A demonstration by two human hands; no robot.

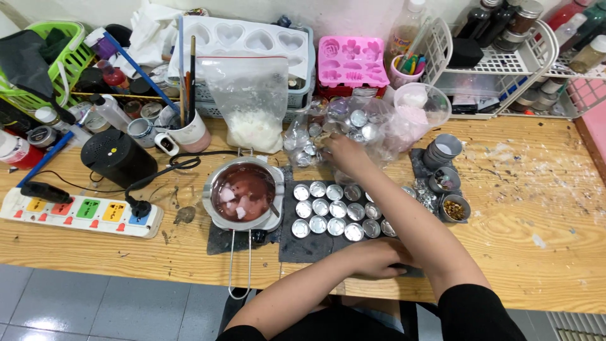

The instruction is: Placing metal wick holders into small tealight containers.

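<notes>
1. The left hand [379, 257] lies low near the front edge of the bench, palm down, fingers curled loosely and pointing right.
2. Its forearm is bare and runs back and down to the left, toward the lower edge of the view, where a black sleeve begins.
3. The right hand [343, 151] is stretched far forward toward the back half of the bench, fingers bent and pointing left; whether they grip anything cannot be told.
4. The right forearm is bare and nearly straight, slanting from a black sleeve at lower right.
5. The right arm crosses above the left hand.
</notes>
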